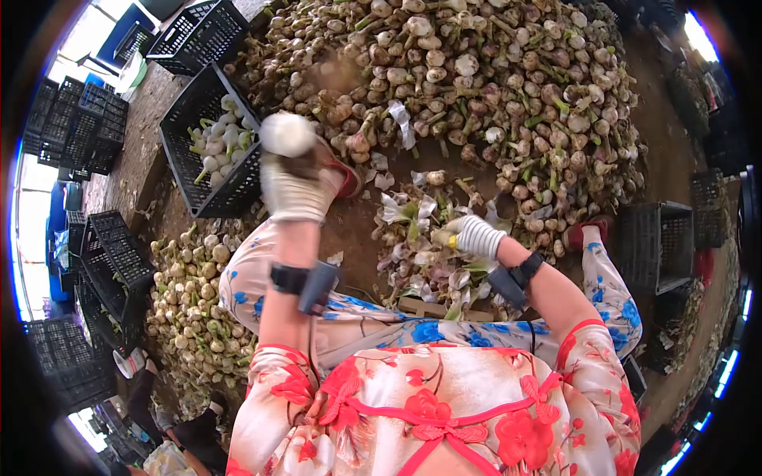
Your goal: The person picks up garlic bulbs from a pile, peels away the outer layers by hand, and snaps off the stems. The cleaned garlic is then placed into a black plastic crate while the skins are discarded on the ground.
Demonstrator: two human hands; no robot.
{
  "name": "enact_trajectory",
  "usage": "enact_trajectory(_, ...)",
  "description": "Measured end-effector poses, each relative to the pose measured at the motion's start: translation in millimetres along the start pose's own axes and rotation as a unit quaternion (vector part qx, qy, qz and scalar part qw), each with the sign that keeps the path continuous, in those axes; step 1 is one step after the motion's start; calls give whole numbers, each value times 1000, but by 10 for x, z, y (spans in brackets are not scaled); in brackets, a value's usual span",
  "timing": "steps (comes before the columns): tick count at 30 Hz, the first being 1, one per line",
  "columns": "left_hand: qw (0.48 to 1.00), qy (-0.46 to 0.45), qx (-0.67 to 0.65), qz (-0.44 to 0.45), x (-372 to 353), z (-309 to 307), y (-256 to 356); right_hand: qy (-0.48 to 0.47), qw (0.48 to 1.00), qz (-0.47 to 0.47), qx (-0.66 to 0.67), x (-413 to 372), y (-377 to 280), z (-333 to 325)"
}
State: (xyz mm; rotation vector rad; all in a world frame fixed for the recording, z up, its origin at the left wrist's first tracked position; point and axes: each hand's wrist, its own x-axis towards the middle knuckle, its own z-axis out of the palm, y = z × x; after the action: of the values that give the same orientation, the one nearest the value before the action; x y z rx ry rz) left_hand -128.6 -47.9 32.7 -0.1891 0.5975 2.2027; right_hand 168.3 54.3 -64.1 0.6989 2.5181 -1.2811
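Smeared by motion, my left hand [296, 178] in a striped glove is beside the black crate [226, 186] of white garlic bulbs [222, 143]. A pale round garlic bulb [287, 135] is at its fingers. My right hand [470, 236], also gloved, is closed above the loose peelings [429, 274] between my legs. Something small and yellow shows at its fingers, too small to name. In front of both hands lies a large heap of untrimmed garlic [476, 87].
Another garlic pile [194, 309] lies to the left. Stacked black crates [83, 119] stand at the far left, and a grey crate [657, 246] at the right. Part of another person [194, 436] shows at the lower left.
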Motion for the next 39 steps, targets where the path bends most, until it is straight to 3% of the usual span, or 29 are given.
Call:
enact_trajectory(1, 997, -17, -18, 76, 68, 43, 269, 61, 998, -6, 6, 10, 140, 32)
enact_trajectory(2, 994, 42, -18, 95, 152, 7, 423, 121, 991, 10, 55, 52, 304, 69)
enact_trajectory(3, 988, 101, -18, 116, 208, -14, 501, 113, 990, 78, -21, 166, 529, 74)
enact_trajectory(4, 987, 137, 7, 82, 245, -60, 485, 116, 981, 155, -15, 235, 502, 0)
enact_trajectory(5, 995, 55, 44, 70, 332, -293, 426, 117, 966, 232, -7, 286, 484, -64)
enact_trajectory(7, 997, 35, 62, -22, 400, -522, 162, 94, 955, 276, -57, 467, 402, -203)
enact_trajectory(9, 985, 114, 88, -93, 337, -475, -284, 82, 966, 232, -84, 682, 487, -193)
enact_trajectory(10, 983, 104, 121, -89, 213, -384, -485, 77, 965, 222, -117, 775, 491, -171)
enact_trajectory(11, 983, 32, 67, -165, 300, -578, -626, 74, 963, 211, -149, 872, 498, -154)
enact_trajectory(12, 956, 174, 188, -141, 166, -322, -816, 86, 963, 201, -158, 1002, 590, -72)
enact_trajectory(13, 962, 96, 203, -157, 229, -496, -934, 82, 964, 201, -154, 1100, 664, -31)
enact_trajectory(16, 936, 116, 261, -205, 229, -734, -1201, 127, 966, 199, -100, 1312, 867, 109)
enact_trajectory(19, 918, 115, 286, -249, 194, -808, -1283, 103, 972, 201, -70, 1405, 1000, 60)
enact_trajectory(21, 910, 64, 337, -235, 242, -954, -1287, 191, 949, 206, 141, 1455, 1221, 202)
enact_trajectory(22, 885, 31, 406, -226, 271, -961, -1296, 161, 920, 187, 304, 1455, 1295, 251)
enact_trajectory(23, 855, -2, 473, -214, 304, -960, -1308, 126, 865, 161, 458, 1454, 1365, 284)
enact_trajectory(24, 869, -85, 447, -194, 350, -1163, -1361, 64, 775, 129, 616, 1310, 1110, 174)
enact_trajectory(25, 870, -86, 446, -192, 320, -1091, -1358, -1, 655, 91, 750, 1091, 658, -37)
enact_trajectory(27, 818, -216, 492, -204, 205, -855, -1374, -62, 642, 52, 762, 837, 226, -235)
enact_trajectory(28, 844, -248, 455, -139, 144, -801, -1436, -62, 634, 29, 770, 734, 52, -263)
enact_trajectory(29, 844, -253, 454, -134, 108, -756, -1396, -63, 626, 6, 777, 659, -95, -289)
enact_trajectory(31, 888, -190, 338, -245, 23, -595, -1301, -60, 665, -5, 745, 551, -180, -344)
enact_trajectory(32, 882, -233, 384, -142, -4, -597, -1347, -58, 697, -10, 715, 501, -222, -380)
enact_trajectory(35, 908, -205, 308, -198, -262, -289, -1216, 0, 752, -15, 659, 334, -402, -441)
enact_trajectory(37, 907, -206, 312, -194, -358, -208, -1203, 38, 750, -12, 660, 268, -489, -425)
enact_trajectory(39, 914, -208, 301, -174, -425, -236, -1235, 0, 748, -22, 663, 160, -549, -474)
